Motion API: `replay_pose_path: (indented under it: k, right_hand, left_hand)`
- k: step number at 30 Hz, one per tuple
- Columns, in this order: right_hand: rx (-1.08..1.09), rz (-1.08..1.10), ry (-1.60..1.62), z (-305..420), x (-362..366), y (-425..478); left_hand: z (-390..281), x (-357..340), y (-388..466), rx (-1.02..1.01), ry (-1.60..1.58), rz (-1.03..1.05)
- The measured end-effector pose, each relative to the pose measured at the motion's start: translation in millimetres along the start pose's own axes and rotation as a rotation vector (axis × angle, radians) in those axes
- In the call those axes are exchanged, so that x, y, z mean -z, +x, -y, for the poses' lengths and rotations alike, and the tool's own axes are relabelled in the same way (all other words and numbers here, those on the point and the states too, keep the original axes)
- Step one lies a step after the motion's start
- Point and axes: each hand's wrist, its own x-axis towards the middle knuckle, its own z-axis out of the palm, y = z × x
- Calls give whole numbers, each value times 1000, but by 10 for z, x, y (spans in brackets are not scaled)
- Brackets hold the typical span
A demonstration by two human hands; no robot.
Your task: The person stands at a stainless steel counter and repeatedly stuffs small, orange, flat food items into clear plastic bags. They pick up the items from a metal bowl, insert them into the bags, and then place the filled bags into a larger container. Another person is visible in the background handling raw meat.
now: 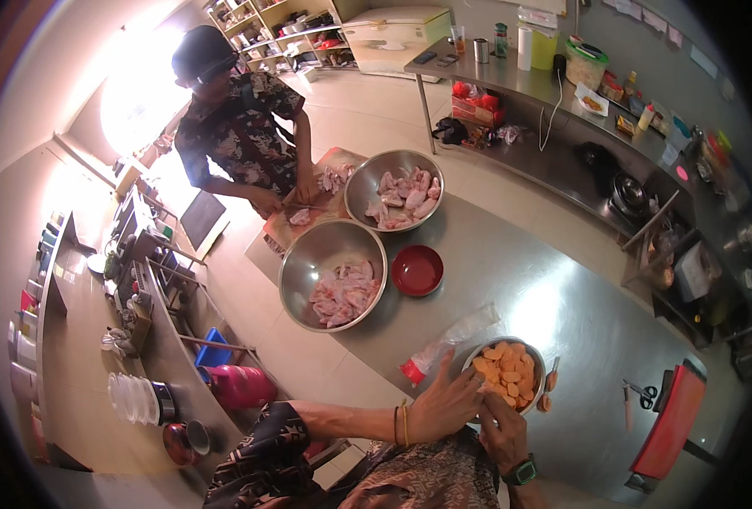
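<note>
A metal bowl of orange sliced pieces stands on the steel table just before me. My left hand is over the bowl's left rim, fingers partly spread. My right hand meets it at the bowl's near edge, fingertips pinched together; what lies between the fingertips is too small to tell. A clear plastic packet with a red end lies left of the bowl. Beside the bowl's right rim are a peeler-like tool and a small orange-brown piece.
Two large steel bowls of raw chicken and a red bowl stand farther off. A co-worker cuts chicken on a board there. Scissors, a knife and a red board lie right.
</note>
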Motion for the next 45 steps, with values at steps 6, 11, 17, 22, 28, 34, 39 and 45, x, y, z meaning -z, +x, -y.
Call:
replay_pose_path:
  k: [6, 11, 17, 22, 28, 34, 39, 45]
  right_hand:
    - [-84, -133, 135, 44, 42, 238]
    - [-144, -212, 277, 5, 326, 464]
    - [-283, -275, 628, 1, 305, 559]
    - [-447, -556, 1102, 143, 238, 553]
    - [-457, -845, 1449, 275, 251, 768]
    - [-490, -733, 1455, 257, 470, 809]
    - [-466, -554, 1596, 77, 590, 776]
    - [-600, -254, 1601, -115, 613, 639]
  left_hand:
    - [282, 65, 73, -95, -216, 3]
    - [549, 37, 161, -104, -544, -51]
    - [549, 357, 166, 11, -648, -118]
    - [415, 402, 358, -9, -600, -236]
    - [316, 550, 589, -50, -495, -368]
    - [291, 664, 772, -72, -455, -427]
    - [393, 717, 716, -26, -584, -248]
    - [460, 597, 612, 16, -748, -53]
